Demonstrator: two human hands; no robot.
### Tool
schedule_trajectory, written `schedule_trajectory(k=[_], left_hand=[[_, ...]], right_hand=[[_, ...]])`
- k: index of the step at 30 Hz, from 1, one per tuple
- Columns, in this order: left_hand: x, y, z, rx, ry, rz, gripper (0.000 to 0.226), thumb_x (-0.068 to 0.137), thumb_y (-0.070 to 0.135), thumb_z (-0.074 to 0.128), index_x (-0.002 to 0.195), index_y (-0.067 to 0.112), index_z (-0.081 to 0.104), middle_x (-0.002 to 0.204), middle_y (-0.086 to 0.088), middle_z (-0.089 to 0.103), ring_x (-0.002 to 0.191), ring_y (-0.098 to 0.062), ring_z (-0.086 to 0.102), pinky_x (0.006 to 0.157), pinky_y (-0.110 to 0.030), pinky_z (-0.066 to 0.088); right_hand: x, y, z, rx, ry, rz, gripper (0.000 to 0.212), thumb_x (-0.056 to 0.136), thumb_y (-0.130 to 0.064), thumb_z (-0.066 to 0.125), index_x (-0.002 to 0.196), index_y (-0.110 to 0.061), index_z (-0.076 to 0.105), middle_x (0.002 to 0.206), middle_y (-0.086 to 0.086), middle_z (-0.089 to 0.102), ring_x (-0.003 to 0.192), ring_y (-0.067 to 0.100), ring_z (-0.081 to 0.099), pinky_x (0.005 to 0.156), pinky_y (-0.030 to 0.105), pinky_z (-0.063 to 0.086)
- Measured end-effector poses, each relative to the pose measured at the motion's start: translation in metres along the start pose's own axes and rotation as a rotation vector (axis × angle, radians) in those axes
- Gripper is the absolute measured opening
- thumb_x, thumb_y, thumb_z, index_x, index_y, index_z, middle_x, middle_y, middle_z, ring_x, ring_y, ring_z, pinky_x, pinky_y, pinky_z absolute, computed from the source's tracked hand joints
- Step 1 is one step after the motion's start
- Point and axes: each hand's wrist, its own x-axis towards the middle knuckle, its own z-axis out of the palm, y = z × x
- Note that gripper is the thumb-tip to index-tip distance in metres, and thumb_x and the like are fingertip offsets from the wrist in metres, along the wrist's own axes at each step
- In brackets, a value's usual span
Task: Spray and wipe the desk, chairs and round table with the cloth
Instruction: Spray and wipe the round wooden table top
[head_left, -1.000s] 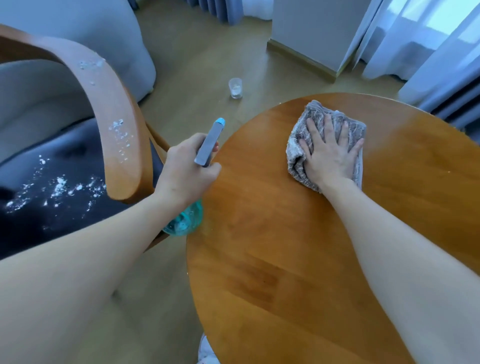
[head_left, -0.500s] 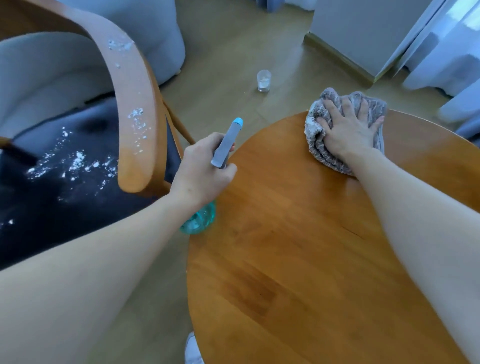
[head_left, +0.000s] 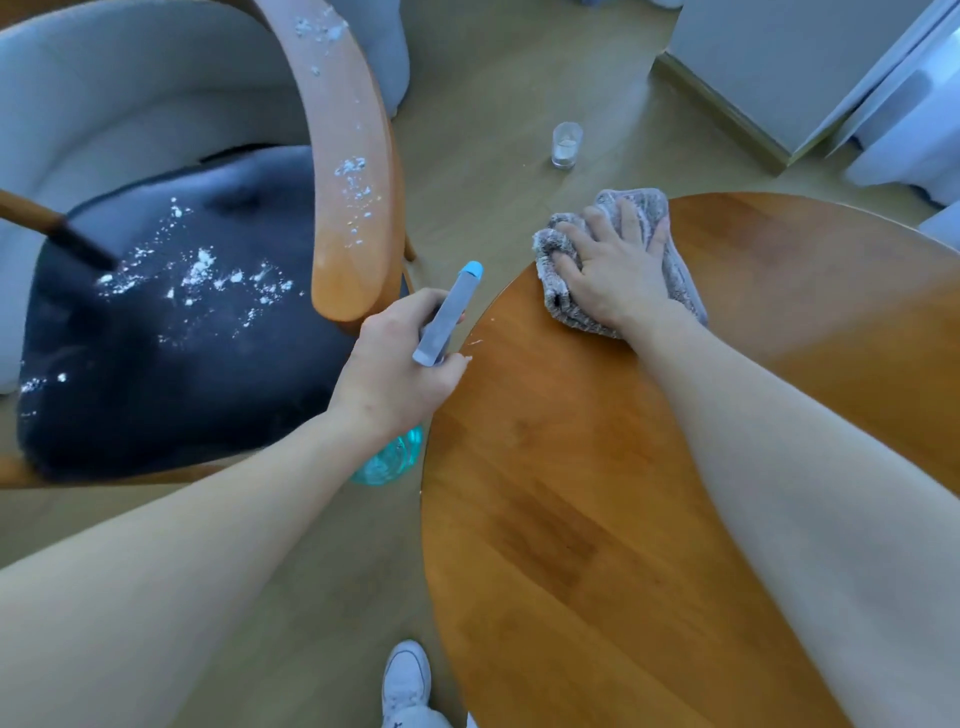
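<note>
Cloth (head_left: 649, 208) slid to table (head_left: 597, 493) edge, R hand (head_left: 618, 275) flat on it, L hand (head_left: 400, 364) grip round spray bottle (head_left: 447, 317)

Both arms bare, reaching forward. Right hand (head_left: 615, 275) flat, fingers spread, pressing down on cloth (head_left: 639, 208) at round table's (head_left: 597, 519) far-left edge. Left hand (head_left: 400, 369) curled round spray bottle (head_left: 447, 317), just off table's left edge.

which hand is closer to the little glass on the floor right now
The right hand. It presses the cloth at the round table's far edge, just short of the glass. The left hand grips the spray bottle farther back, beside the chair.
</note>
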Motion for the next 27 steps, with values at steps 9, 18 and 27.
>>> schedule_trajectory(k=[9,18,27], left_hand=[[-0.046,-0.030,-0.035,-0.011,-0.005,-0.073,0.030,0.077,0.000,0.058,0.103,0.014,0.063,0.084,-0.001,0.063,0.073,-0.017,0.055,0.074,-0.033,0.051],[-0.087,-0.056,-0.063,-0.016,-0.002,-0.078,0.033,0.077,-0.001,0.057,0.105,0.016,0.063,0.076,0.004,0.058,0.068,-0.011,0.051,0.067,-0.020,0.041],[-0.117,-0.057,-0.067,0.000,-0.006,0.015,0.030,0.077,0.000,0.058,0.104,0.013,0.063,0.064,0.015,0.045,0.061,-0.004,0.048,0.059,-0.006,0.034]], right_hand=[[-0.048,-0.062,0.028,-0.004,0.013,-0.095,0.046,0.099,-0.046,0.027,0.144,-0.037,0.032,0.157,-0.007,0.016,0.147,0.024,-0.006,0.112,0.060,-0.010],[-0.106,-0.108,0.054,-0.015,0.014,-0.157,0.045,0.099,-0.046,0.027,0.142,-0.037,0.037,0.157,-0.010,0.017,0.147,0.024,-0.005,0.112,0.060,-0.012],[-0.169,-0.138,0.079,-0.016,0.063,-0.211,0.039,0.097,-0.040,0.037,0.131,-0.030,0.051,0.156,-0.007,0.022,0.147,0.026,0.001,0.113,0.059,-0.009]])
